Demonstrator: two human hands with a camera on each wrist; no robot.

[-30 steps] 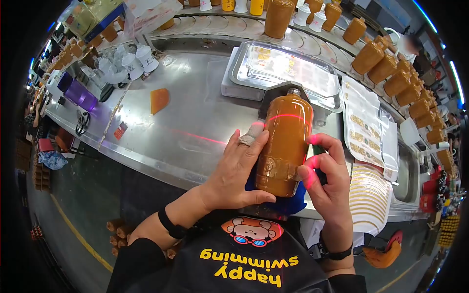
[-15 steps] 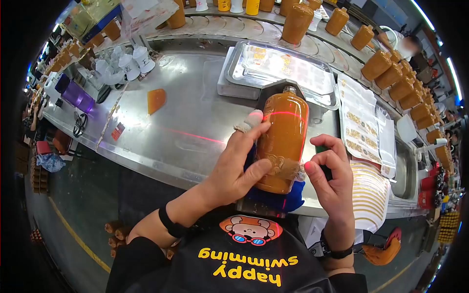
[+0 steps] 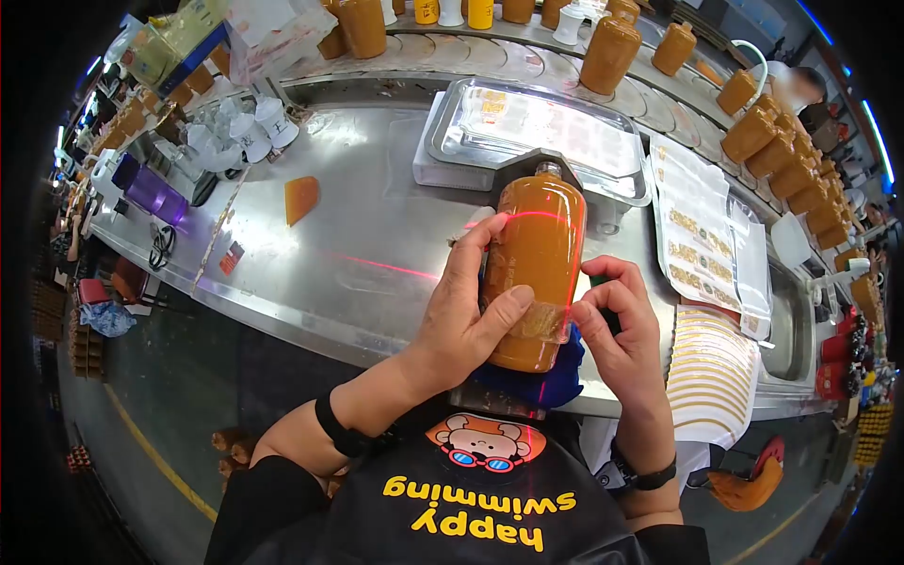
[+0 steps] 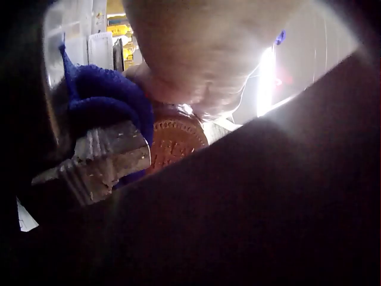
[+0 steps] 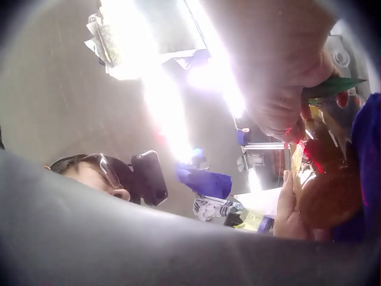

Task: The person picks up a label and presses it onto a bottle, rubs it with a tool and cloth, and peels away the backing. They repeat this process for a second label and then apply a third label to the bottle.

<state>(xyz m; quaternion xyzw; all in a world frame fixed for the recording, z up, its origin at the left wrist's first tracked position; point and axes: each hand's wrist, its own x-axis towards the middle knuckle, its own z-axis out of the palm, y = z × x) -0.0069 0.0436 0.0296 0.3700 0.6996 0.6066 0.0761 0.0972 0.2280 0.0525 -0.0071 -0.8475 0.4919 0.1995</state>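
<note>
A glossy brown bottle (image 3: 537,245) lies in a stand with a dark angled rest (image 3: 527,162) behind its neck and blue cloth (image 3: 556,377) beneath. My left hand (image 3: 457,320) grips its left side, thumb pressing near a clear patterned film strip (image 3: 541,323) around the lower body. At the bottle's right edge, my right hand (image 3: 621,320) has its thumb and finger right at the strip's end. A green pointed piece (image 5: 333,88) is held among the right fingers. The embossed bottle base (image 4: 175,140) shows in the left wrist view. A red laser line crosses the bottle's shoulder.
Behind the stand is a metal tray (image 3: 443,137) of label sheets. More label sheets (image 3: 702,245) and gold-striped strips (image 3: 711,377) lie right. A conveyor (image 3: 452,52) carries brown bottles. An orange piece (image 3: 301,200) and a purple bottle (image 3: 151,193) are left.
My left thumb has moved from the bottle's base up to the film strip. The bottle has shifted slightly left; my right hand drew off its edge, then came back close. Conveyor bottles have moved right.
</note>
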